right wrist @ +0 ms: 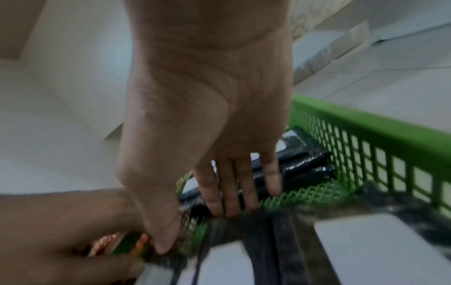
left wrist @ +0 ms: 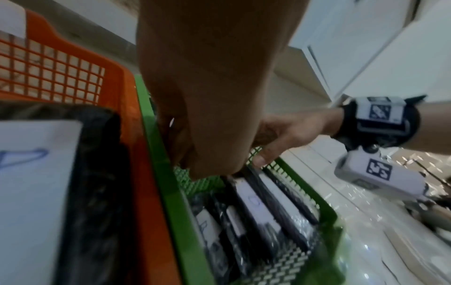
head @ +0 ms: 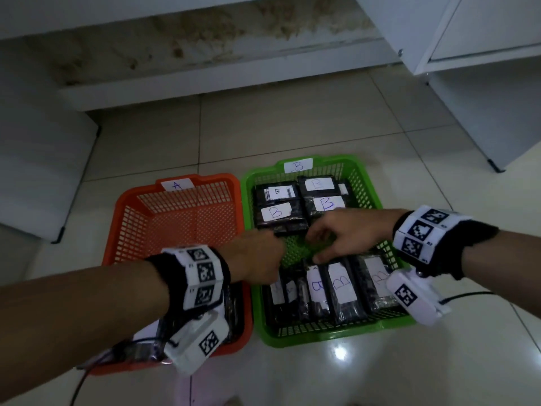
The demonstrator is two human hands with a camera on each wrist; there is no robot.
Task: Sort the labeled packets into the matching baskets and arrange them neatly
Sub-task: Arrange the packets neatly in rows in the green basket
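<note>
A green basket (head: pixel 336 332) marked B stands right of an orange basket (head: pixel 123 206) marked A. Black packets with white B labels lie flat at the green basket's far end (head: pixel 275 213), and several more stand on edge in a near row (head: pixel 342 285). My left hand (head: pixel 257 256) reaches across into the green basket, fingers curled down on the top of the leftmost standing packet (left wrist: pixel 246 194). My right hand (head: pixel 330 241) hovers over the bare mesh, straight fingers (right wrist: pixel 231 192) touching the row's top edges. A packet with an A label (left wrist: pixel 36 192) lies in the orange basket under my left wrist.
Both baskets sit on a pale tiled floor (head: pixel 292 127). A white cabinet (head: pixel 483 83) stands at the far right, a white panel (head: pixel 38 171) at the left and a low ledge (head: pixel 205 86) behind. A black cable (head: pixel 468 295) trails from my right wrist.
</note>
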